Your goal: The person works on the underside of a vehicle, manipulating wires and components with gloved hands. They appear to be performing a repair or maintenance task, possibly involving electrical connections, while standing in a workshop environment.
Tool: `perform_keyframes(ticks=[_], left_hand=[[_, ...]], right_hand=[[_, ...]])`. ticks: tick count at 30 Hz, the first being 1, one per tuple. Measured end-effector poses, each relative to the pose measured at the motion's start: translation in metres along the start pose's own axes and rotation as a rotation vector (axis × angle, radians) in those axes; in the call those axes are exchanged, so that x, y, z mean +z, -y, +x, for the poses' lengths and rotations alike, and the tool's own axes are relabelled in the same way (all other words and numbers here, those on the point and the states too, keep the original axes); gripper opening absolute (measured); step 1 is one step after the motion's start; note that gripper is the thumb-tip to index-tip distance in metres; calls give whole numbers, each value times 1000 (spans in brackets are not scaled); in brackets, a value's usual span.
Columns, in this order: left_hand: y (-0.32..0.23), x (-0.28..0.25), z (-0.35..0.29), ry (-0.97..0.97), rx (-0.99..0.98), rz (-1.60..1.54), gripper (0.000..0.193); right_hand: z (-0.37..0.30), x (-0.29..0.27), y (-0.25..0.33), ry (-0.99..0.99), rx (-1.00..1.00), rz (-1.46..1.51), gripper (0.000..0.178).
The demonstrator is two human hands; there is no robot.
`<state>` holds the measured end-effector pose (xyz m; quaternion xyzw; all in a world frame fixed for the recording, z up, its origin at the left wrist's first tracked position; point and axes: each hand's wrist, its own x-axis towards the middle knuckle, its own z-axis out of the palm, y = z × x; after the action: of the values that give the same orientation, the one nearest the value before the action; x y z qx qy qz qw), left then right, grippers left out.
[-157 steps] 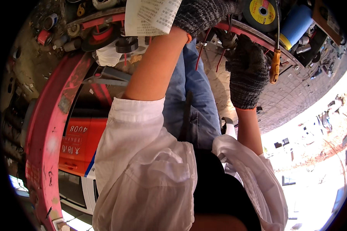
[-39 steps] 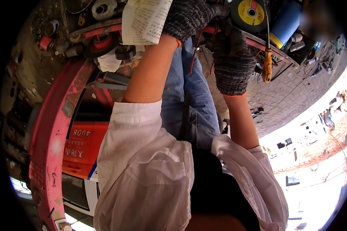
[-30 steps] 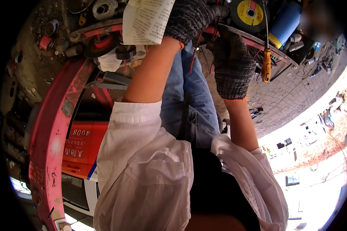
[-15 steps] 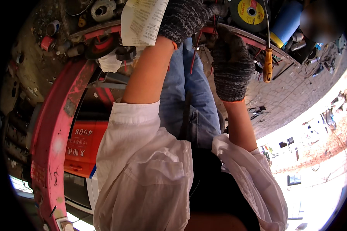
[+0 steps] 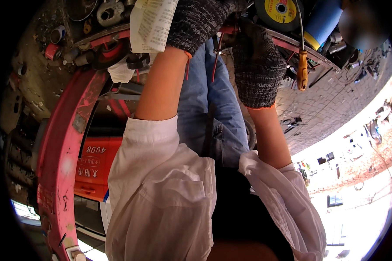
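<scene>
My left hand (image 5: 200,24), in a dark grey knit glove, reaches over the red metal rack edge at the top; its fingers are bent and partly cut off by the frame. Beside its wrist a printed paper sheet (image 5: 150,26) hangs down. My right hand (image 5: 259,67), in a matching glove, is closed close to the left one at the rack edge. Whatever lies between the fingers is hidden. Thin red strips (image 5: 216,65) dangle between the hands. To the right of my right hand hangs a screwdriver (image 5: 302,71) with an orange-yellow handle.
A grinding disc (image 5: 272,11) with a yellow label and a blue cylinder (image 5: 324,19) lie at the top right. Metal parts (image 5: 111,15) clutter the top left. A red metal beam (image 5: 56,161) runs down the left side, next to a red and white vehicle (image 5: 96,169).
Both hands have shifted slightly left and my right hand has moved a little upward. The paper sheet appears farther left. The whole view has shifted a little.
</scene>
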<state>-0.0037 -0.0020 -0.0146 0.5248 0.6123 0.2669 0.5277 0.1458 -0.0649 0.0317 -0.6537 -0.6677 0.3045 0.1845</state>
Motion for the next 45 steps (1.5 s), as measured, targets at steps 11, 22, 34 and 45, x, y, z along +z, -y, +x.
perform_keyframes(ticks=[11,22,34,45], left_hand=[[1,13,5,-41,19,54,25],[5,-3,-3,-15,20,8,25],[10,0,1,-18,51,14,26],[9,4,3,-41,10,30,25]], right_hand=[[-21,10,-8,-26,57,102,26],[-17,7,0,-51,-33,148,35],[-6,18,-2,-109,-95,163,36],[-7,18,3,-26,87,219,24]])
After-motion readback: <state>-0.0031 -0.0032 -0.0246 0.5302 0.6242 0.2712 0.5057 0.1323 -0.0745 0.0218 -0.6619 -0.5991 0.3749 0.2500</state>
